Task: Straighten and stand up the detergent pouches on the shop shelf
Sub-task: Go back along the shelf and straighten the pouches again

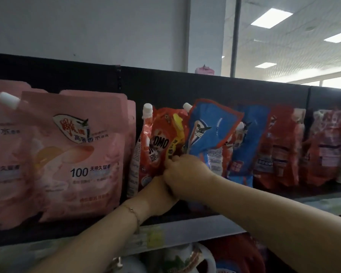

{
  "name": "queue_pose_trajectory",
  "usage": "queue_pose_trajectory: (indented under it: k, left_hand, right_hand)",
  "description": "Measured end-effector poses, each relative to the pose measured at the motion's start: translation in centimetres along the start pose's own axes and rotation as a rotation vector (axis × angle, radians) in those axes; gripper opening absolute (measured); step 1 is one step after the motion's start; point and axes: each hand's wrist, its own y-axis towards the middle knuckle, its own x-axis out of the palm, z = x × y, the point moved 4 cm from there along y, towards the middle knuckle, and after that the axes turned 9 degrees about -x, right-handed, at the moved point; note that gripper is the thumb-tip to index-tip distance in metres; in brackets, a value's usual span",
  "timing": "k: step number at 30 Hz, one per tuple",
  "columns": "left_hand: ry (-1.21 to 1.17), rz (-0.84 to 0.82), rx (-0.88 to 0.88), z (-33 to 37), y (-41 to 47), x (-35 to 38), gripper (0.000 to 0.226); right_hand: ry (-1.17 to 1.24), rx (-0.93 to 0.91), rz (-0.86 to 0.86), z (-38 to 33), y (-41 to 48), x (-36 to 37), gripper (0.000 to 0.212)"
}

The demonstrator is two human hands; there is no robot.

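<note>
Two hands on the red OMO pouch [159, 142] mid-way along the shelf [185, 227]: right hand [185, 172] fingers [172, 159] pinch its front, left hand [156, 194] grip hidden, can't tell; a tug could topple the blue pouch [211, 131] leaning on it.

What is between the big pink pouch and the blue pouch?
In the head view, the red OMO pouch sits between the pink pouch and the blue pouch. The right hand pinches its lower part.
</note>
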Motion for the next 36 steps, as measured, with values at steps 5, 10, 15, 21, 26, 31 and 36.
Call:
queue_pose_trajectory:
  k: [5, 10, 15, 21, 26, 31, 36]
  left_hand:
    - [-0.050, -0.054, -0.167, -1.2, 0.2, 1.3, 0.045]
    - [-0.536, 0.147, -0.329, -1.9, -0.7, 1.3, 0.009]
    - [-0.687, 0.418, -0.513, -2.9, -2.7, -0.2, 0.011]
    - [-0.462, 0.467, -0.589, -3.3, -5.5, -0.6, 0.016]
    - [-0.436, 0.393, -0.716, -3.8, -7.5, -0.1, 0.025]
    - [-0.601, 0.238, -0.902, -4.5, -7.1, 1.3, 0.065]
    - [-0.728, 0.285, -0.999, -4.3, -5.5, 1.6, 0.086]
  right_hand:
    - [0.052, 0.066, -0.243, -0.2, 1.8, 0.3, 0.028]
    - [-0.181, 0.073, -0.434, 0.9, 1.0, 3.2, 0.055]
    - [-0.124, 0.109, -0.391, 3.8, -1.2, 5.9, 0.061]
    - [-0.114, 0.161, -0.477, 5.8, -3.3, 7.7, 0.054]
    - [-0.095, 0.228, -0.505, 7.3, -3.5, 8.9, 0.052]
    - [-0.002, 0.291, -0.514, 6.8, -1.8, 8.3, 0.058]
    - [0.205, 0.375, -0.392, 5.0, 1.1, 7.3, 0.046]
